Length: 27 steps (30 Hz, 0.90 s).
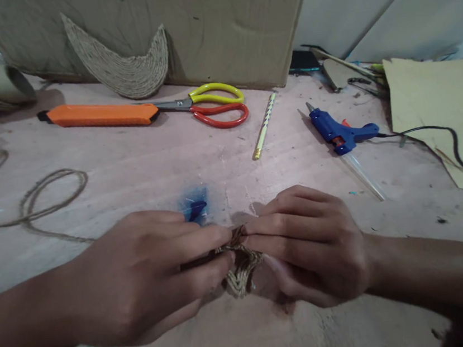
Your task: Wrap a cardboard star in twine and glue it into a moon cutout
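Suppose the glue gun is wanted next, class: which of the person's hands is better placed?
Probably the right hand: the blue glue gun lies beyond it, while the left hand is farther off. Both hands hold the small twine piece, so the right must let go first.

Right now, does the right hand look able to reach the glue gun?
Probably yes: the glue gun lies just beyond the right hand, with nothing visible in between, though that hand is busy with the twine piece.
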{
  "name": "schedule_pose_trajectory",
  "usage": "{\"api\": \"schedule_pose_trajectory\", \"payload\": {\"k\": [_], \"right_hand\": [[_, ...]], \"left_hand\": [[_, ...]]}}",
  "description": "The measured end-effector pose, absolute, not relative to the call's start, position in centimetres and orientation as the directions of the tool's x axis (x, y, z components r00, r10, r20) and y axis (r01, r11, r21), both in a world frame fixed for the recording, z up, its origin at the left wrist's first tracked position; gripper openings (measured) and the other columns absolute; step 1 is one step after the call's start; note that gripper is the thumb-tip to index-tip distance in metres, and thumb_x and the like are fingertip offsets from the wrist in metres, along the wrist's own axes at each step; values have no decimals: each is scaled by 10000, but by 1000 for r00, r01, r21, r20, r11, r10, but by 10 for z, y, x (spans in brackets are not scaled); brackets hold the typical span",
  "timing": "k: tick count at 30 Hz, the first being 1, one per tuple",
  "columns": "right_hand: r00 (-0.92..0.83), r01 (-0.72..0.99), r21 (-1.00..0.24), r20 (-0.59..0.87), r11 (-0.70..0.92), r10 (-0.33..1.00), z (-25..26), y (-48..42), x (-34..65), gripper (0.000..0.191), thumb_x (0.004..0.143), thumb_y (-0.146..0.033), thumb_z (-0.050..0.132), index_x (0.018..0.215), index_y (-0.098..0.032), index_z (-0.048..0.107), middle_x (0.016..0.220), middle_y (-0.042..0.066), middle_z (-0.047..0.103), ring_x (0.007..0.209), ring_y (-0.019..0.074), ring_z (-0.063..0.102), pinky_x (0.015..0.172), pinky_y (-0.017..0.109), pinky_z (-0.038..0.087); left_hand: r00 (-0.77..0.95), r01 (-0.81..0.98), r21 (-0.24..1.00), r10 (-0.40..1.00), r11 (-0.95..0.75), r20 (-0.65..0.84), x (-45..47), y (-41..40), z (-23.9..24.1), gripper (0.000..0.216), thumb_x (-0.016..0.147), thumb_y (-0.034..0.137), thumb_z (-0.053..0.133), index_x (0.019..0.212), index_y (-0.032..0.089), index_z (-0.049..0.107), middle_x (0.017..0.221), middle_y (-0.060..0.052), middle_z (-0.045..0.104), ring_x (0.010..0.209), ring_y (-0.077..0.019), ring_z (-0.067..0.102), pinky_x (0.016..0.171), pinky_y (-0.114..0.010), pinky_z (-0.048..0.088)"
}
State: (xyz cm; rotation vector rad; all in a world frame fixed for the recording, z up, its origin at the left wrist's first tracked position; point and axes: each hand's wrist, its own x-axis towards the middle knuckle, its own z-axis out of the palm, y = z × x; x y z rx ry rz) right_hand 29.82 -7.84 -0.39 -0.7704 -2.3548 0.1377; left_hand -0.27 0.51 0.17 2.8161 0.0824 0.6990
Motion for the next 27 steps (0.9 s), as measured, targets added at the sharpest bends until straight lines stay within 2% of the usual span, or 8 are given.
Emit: {"api": "schedule_pose_trajectory", "payload": {"k": [4, 9, 13, 20, 27], "right_hand": [[-585, 483, -336, 563, 809, 584, -3, -76, 301, 227, 1107, -209, 685, 1258, -130, 836, 1173, 73, 960, 949, 217, 858, 870, 398, 668], [-649, 460, -276, 544, 844, 531, -2, -76, 302, 271, 1198, -263, 604, 1273, -132, 830, 1171, 72, 953, 972, 224, 876, 864, 428, 675], [-663, 468, -259, 530, 845, 529, -3, -77, 301, 282, 1189, -229, 584, 1273, -124, 832, 1181, 74, 947, 979, 225, 852, 848, 431, 682], [-670, 473, -236, 530, 849, 520, -4, -78, 299, 285, 1156, -186, 565, 1276, -109, 812, 1172, 90, 940, 927, 236, 818, 763, 424, 663], [-670, 485, -225, 526, 845, 524, -3, -79, 300, 287, 1123, -159, 578, 1278, -111, 815, 1167, 86, 946, 918, 229, 831, 759, 405, 666]], "left_hand": [[899, -1, 256, 111, -967, 424, -1, 4, 2, 324, 1294, 228, 398, 1158, 256, 692, 1126, -49, 892, 710, -212, 687, 637, -431, 527], [891, 22, 261, 137, -965, 432, -4, 0, -1, 238, 1188, 176, 510, 1146, 247, 733, 1119, -60, 895, 706, -229, 681, 634, -454, 527], [898, 36, 260, 145, -965, 416, -6, 0, -2, 205, 1125, 162, 564, 1169, 250, 744, 1126, -54, 898, 697, -233, 671, 624, -469, 527], [888, 30, 278, 153, -960, 434, -2, 3, -1, 298, 1230, 207, 469, 1099, 266, 730, 1116, -45, 912, 683, -213, 699, 619, -443, 537], [885, 35, 270, 156, -962, 438, -2, 1, -1, 351, 1271, 242, 441, 1104, 255, 749, 1114, -47, 912, 688, -213, 692, 611, -450, 537]]}}
